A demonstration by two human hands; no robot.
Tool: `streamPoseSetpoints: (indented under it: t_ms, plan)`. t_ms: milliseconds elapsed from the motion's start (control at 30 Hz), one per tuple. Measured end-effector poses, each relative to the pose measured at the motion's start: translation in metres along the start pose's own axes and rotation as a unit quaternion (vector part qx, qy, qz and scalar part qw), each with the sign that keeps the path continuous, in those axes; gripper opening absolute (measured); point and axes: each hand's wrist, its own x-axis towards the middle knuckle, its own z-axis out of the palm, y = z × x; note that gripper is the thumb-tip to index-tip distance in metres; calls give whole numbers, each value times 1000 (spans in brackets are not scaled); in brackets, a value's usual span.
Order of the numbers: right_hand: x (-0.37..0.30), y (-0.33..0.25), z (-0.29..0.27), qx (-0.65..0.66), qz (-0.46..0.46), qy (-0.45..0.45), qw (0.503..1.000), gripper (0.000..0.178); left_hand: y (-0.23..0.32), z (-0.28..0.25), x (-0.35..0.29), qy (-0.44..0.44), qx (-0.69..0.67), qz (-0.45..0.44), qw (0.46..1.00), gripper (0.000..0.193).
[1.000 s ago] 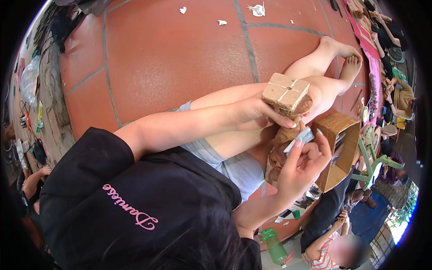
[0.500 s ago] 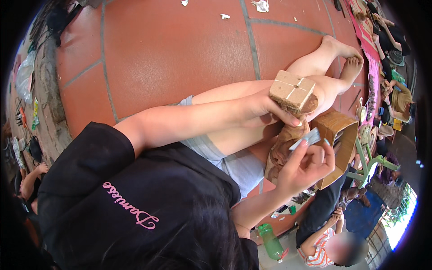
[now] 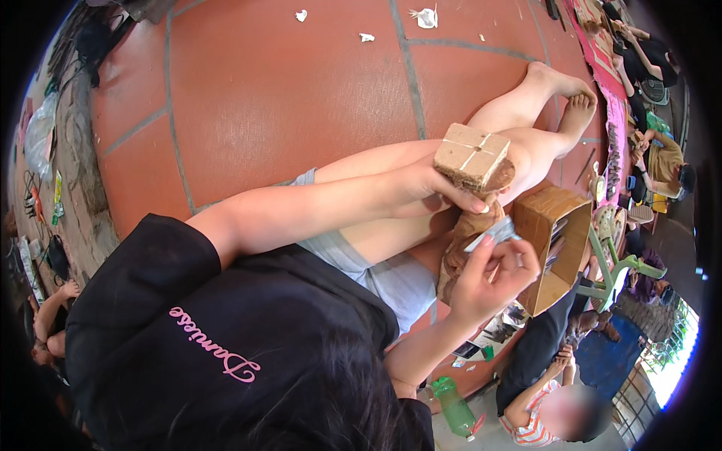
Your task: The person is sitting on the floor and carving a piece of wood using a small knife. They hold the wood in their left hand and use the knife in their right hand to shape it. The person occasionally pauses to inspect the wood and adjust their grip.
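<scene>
My left hand [image 3: 432,188] is wrapped round the narrow part of a brown wooden carving [image 3: 456,252], just below its base. The carving's square, tan base block [image 3: 472,152] faces up, with pale crossed lines and a small hole at the centre. Its lower part lies against my lap, partly hidden by my right hand. Between thumb and fingers, my right hand [image 3: 496,279] pinches a small folded grey-blue sheet [image 3: 492,233], close against the carving's side. Whether the sheet touches the wood I cannot tell.
Beside my right hand stands an open brown box [image 3: 543,214] with thin items inside. Beyond it is a green plastic frame [image 3: 613,270]. A green bottle [image 3: 455,406] lies near a person in a striped shirt [image 3: 538,421]. White scraps [image 3: 426,16] dot the red tiled floor.
Both hands, with the carving and the folded sheet, have shifted a little to the left in the picture. My right fingers look slightly more curled. The surroundings have shifted slightly too.
</scene>
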Motion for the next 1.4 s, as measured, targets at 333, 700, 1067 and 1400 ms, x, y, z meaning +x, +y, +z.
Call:
streamPoseSetpoints:
  t_ms: [333, 700, 1067, 1400]
  plan:
    - [-1, -2, -6, 45, 20, 40, 998, 37, -5, -5, 4, -3, 19, 8, 1000, 67]
    - [-2, 8, -14, 141, 84, 71, 984, 34, 1, 7, 1, 21, -4, -5, 1000, 51]
    - [-3, 25, -30, 171, 135, 61, 974, 32, -1, 3, 3, 14, -15, -14, 1000, 55]
    - [1, 22, -32, 244, 145, 39, 958, 35, -2, 0, 3, -2, 3, -1, 1000, 52]
